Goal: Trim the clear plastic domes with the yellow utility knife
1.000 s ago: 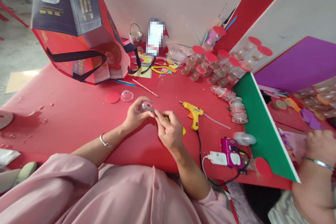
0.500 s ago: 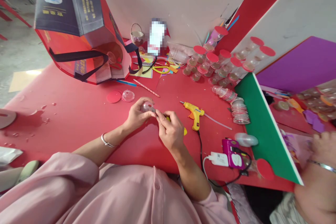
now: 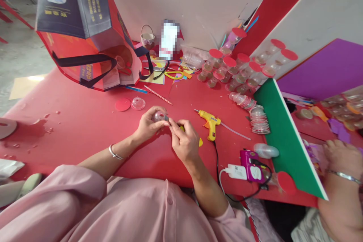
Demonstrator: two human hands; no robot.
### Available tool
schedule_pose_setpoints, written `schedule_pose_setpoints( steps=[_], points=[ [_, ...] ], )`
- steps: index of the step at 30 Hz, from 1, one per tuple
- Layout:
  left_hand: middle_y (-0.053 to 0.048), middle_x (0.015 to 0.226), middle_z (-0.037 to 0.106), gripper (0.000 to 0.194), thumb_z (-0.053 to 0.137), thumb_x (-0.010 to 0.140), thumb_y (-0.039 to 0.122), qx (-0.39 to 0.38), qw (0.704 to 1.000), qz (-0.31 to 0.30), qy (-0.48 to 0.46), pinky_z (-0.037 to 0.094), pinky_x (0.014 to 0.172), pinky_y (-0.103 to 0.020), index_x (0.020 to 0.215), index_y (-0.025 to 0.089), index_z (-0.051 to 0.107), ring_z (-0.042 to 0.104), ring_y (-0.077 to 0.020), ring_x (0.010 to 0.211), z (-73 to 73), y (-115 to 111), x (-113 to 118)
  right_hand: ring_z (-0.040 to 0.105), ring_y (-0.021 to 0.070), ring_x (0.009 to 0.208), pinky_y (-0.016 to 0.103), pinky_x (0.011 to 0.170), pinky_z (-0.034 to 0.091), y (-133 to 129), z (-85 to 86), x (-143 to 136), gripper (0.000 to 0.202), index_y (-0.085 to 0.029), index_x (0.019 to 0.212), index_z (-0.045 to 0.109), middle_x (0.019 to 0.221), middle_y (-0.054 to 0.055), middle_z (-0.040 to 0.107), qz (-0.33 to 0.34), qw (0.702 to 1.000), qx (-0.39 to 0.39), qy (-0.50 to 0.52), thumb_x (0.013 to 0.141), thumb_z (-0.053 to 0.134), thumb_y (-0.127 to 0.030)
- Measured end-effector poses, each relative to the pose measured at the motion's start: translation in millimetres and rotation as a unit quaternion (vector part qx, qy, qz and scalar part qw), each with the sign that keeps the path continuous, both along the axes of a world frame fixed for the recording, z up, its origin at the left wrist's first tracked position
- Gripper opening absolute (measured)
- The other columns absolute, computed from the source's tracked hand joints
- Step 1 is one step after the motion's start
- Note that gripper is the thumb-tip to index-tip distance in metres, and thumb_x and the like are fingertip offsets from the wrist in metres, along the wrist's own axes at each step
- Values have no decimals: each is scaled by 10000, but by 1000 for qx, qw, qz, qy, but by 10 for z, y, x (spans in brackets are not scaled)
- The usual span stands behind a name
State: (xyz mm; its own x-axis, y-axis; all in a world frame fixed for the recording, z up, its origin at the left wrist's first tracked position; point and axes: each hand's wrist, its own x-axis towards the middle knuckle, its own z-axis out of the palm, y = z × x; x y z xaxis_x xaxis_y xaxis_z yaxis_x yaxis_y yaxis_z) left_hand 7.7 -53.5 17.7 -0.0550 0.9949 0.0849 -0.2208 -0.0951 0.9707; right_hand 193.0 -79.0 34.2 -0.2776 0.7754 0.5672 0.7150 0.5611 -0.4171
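My left hand (image 3: 149,124) holds a small clear plastic dome (image 3: 159,116) between thumb and fingers, above the red table (image 3: 93,128). My right hand (image 3: 185,140) is closed on a tool with yellow handle parts, its grey tip (image 3: 166,118) against the dome; fingers hide most of the tool. A red disc (image 3: 123,104) and another clear dome lid (image 3: 138,103) lie beyond my left hand. Right of my right hand rests a yellow glue gun (image 3: 210,121), its cable running toward the table's front edge.
An open red and navy bag (image 3: 99,43) stands at back left. Several red-topped clear cups (image 3: 227,66) and stacked lids (image 3: 259,120) are at the right, beside a green divider (image 3: 286,140). A purple power block (image 3: 251,166) sits near the front. Another person's hand (image 3: 342,157) shows far right.
My hands have hardly moved, with the grey tip still at the dome. Beyond the green divider, the other person's hand has shifted slightly left.
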Motion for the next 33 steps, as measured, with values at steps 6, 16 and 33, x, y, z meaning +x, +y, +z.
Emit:
schedule_pose_setpoints(
  steps=[6, 16, 33],
  points=[
    [-53, 1033, 697, 567, 1013, 621, 398, -6, 1000, -3, -13, 488, 540, -199, 1031, 180, 687, 585, -92, 661, -20, 20, -14, 696, 167, 949, 276, 821, 566, 0, 5, 3, 323, -318, 1329, 757, 1046, 70, 716, 6, 1000, -4, 2, 1042, 624, -256],
    [-39, 1006, 706, 606, 1034, 576, 373, -11, 999, -20, -24, 510, 542, -189, 1030, 183, 681, 611, -86, 647, 18, 51, -34, 698, 173, 956, 276, 831, 565, -3, 16, 5, 324, -296, 1335, 753, 1054, 78, 710, 6, 1000, -18, 4, 1054, 599, -253],
    [-33, 991, 733, 637, 1031, 594, 305, -1, 996, -80, -43, 517, 524, -167, 1093, 174, 657, 639, -79, 621, -2, 74, -77, 708, 145, 918, 238, 816, 557, -12, 94, 6, 324, -255, 1338, 753, 1035, 70, 731, 48, 998, -46, 21, 1078, 561, -274]
  ],
)
